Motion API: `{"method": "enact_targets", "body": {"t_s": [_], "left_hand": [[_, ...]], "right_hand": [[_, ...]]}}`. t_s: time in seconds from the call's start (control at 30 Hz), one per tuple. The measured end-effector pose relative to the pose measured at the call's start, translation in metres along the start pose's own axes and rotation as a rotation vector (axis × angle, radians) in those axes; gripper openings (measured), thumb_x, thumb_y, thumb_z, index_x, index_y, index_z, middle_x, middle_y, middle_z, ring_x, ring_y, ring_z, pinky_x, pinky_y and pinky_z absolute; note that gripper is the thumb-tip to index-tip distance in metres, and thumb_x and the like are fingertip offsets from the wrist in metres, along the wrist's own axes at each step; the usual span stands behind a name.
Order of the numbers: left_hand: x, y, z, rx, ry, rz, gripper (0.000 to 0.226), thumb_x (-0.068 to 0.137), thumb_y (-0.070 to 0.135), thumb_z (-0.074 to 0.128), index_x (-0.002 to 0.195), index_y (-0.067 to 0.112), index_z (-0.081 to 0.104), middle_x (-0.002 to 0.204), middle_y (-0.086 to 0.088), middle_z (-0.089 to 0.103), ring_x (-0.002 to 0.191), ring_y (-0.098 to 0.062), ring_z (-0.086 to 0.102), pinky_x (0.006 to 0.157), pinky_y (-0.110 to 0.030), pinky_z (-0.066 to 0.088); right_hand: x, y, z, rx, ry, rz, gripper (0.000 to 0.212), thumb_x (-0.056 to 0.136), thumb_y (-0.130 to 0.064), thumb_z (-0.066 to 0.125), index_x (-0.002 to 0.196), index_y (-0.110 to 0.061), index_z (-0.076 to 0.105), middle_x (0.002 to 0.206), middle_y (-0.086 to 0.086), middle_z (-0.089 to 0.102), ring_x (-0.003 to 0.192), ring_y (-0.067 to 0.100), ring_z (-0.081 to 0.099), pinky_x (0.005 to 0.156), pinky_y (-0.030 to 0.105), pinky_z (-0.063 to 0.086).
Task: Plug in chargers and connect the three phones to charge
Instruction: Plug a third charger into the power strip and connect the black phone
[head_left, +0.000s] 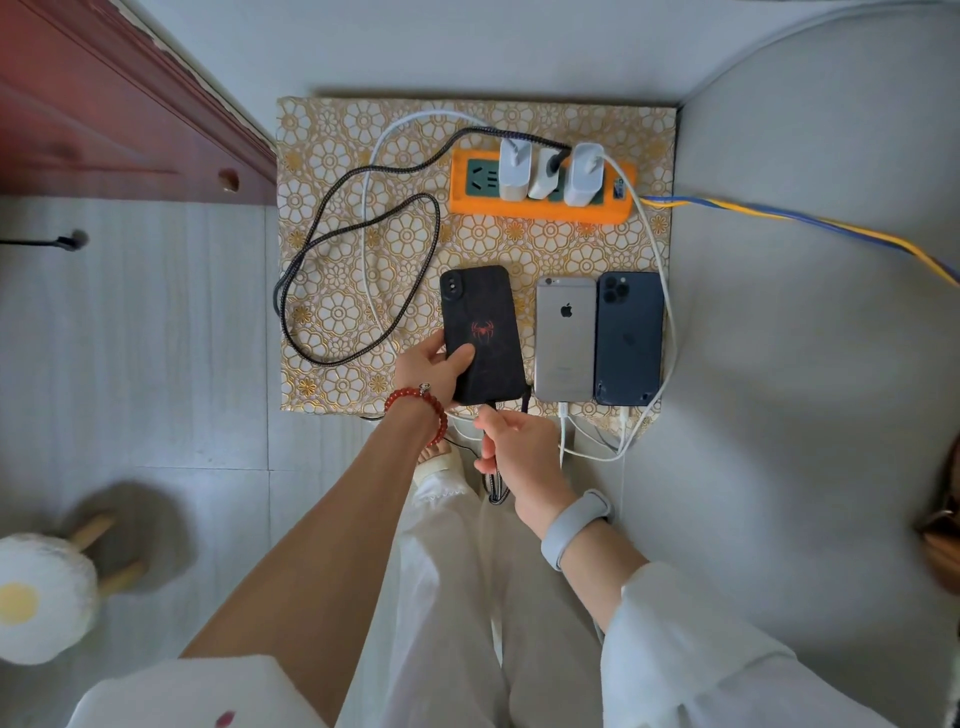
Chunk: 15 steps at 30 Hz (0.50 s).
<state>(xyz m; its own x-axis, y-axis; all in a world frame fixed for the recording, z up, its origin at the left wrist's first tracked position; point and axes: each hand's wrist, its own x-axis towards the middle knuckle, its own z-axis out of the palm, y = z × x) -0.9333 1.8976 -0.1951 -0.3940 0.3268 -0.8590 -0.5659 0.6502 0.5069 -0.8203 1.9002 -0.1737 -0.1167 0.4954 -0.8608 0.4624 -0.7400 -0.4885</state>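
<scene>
A black phone with a red spider mark (483, 332) lies face down at the table's near edge; my left hand (434, 366) grips its lower left side. My right hand (511, 449) pinches the black braided cable (358, 270) right at the phone's bottom port. A silver phone (565, 338) and a dark blue phone (629, 338) lie side by side to the right, each with a white cable (660, 249) at its bottom end. Three white chargers (550, 171) stand in the orange power strip (540, 210) at the back.
The small table wears a gold floral cloth (519, 249). A blue-and-yellow cord (805, 218) runs off the strip to the right. A red wooden door (104, 114) is at the left, a stool with an egg-shaped cushion (41, 597) on the floor.
</scene>
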Motion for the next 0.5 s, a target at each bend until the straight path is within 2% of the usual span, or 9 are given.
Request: {"method": "enact_targets", "body": {"t_s": [0.07, 0.13, 0.2, 0.23, 0.3, 0.37, 0.4, 0.5], "left_hand": [[-0.003, -0.004, 0.0, 0.022, 0.027, -0.002, 0.035, 0.083, 0.009, 0.059, 0.117, 0.013, 0.056, 0.096, -0.009, 0.067, 0.093, -0.029, 0.064, 0.086, -0.051, 0.052], [-0.006, -0.009, 0.0, 0.036, 0.043, 0.006, 0.036, 0.083, 0.01, 0.06, 0.119, 0.012, 0.055, 0.098, -0.01, 0.067, 0.093, -0.028, 0.065, 0.087, -0.05, 0.052], [-0.009, -0.013, 0.0, 0.03, 0.03, 0.009, 0.036, 0.083, 0.009, 0.059, 0.119, 0.012, 0.055, 0.101, -0.011, 0.067, 0.095, -0.028, 0.064, 0.088, -0.05, 0.052], [-0.011, -0.014, -0.001, 0.024, 0.018, 0.004, 0.037, 0.083, 0.008, 0.059, 0.12, 0.012, 0.054, 0.104, -0.013, 0.067, 0.096, -0.028, 0.064, 0.089, -0.05, 0.051], [-0.012, -0.017, -0.006, 0.005, -0.006, -0.023, 0.04, 0.084, 0.006, 0.058, 0.123, 0.01, 0.051, 0.111, -0.017, 0.065, 0.096, -0.027, 0.063, 0.09, -0.049, 0.051], [-0.014, -0.021, -0.01, -0.025, -0.02, -0.051, 0.042, 0.084, 0.005, 0.058, 0.126, 0.009, 0.049, 0.112, -0.017, 0.064, 0.094, -0.026, 0.063, 0.089, -0.048, 0.051], [-0.016, -0.023, -0.01, -0.028, -0.022, -0.057, 0.043, 0.084, 0.005, 0.058, 0.126, 0.009, 0.048, 0.111, -0.017, 0.064, 0.092, -0.025, 0.063, 0.089, -0.047, 0.051], [-0.021, -0.027, -0.009, -0.032, -0.005, -0.07, 0.046, 0.084, 0.006, 0.058, 0.128, 0.009, 0.046, 0.108, -0.016, 0.064, 0.093, -0.026, 0.063, 0.09, -0.047, 0.05]], "right_hand": [[-0.002, 0.004, -0.001, 0.0, -0.018, 0.009, 0.03, 0.084, -0.013, 0.055, 0.055, -0.006, 0.06, 0.037, -0.004, 0.046, 0.042, 0.016, 0.045, 0.047, 0.027, 0.047], [-0.004, 0.01, -0.004, -0.124, -0.039, -0.059, 0.033, 0.086, -0.019, 0.054, 0.056, -0.006, 0.06, 0.043, 0.0, 0.053, 0.049, 0.02, 0.052, 0.053, 0.032, 0.052], [-0.006, 0.019, -0.015, -0.453, -0.019, -0.268, 0.037, 0.087, -0.03, 0.052, 0.06, -0.005, 0.058, 0.056, 0.008, 0.061, 0.063, 0.025, 0.058, 0.065, 0.04, 0.05], [-0.008, 0.025, -0.022, -0.651, 0.0, -0.412, 0.036, 0.088, -0.035, 0.051, 0.066, -0.007, 0.059, 0.065, 0.009, 0.065, 0.072, 0.025, 0.059, 0.066, 0.039, 0.049], [-0.011, 0.037, -0.038, -1.003, -0.033, -0.655, 0.031, 0.089, -0.041, 0.047, 0.087, -0.014, 0.063, 0.095, 0.005, 0.069, 0.099, 0.026, 0.056, 0.076, 0.038, 0.048], [-0.012, 0.049, -0.05, -1.243, -0.175, -0.659, 0.042, 0.09, -0.046, 0.038, 0.114, -0.018, 0.056, 0.129, 0.001, 0.055, 0.124, 0.025, 0.043, 0.093, 0.04, 0.043], [-0.013, 0.055, -0.054, -1.309, -0.238, -0.615, 0.047, 0.09, -0.049, 0.034, 0.122, -0.019, 0.05, 0.135, 0.0, 0.049, 0.127, 0.023, 0.039, 0.097, 0.039, 0.041], [-0.018, 0.064, -0.057, -1.326, -0.371, -0.441, 0.052, 0.09, -0.051, 0.032, 0.12, -0.013, 0.052, 0.123, 0.005, 0.057, 0.114, 0.022, 0.05, 0.095, 0.035, 0.042]]}}
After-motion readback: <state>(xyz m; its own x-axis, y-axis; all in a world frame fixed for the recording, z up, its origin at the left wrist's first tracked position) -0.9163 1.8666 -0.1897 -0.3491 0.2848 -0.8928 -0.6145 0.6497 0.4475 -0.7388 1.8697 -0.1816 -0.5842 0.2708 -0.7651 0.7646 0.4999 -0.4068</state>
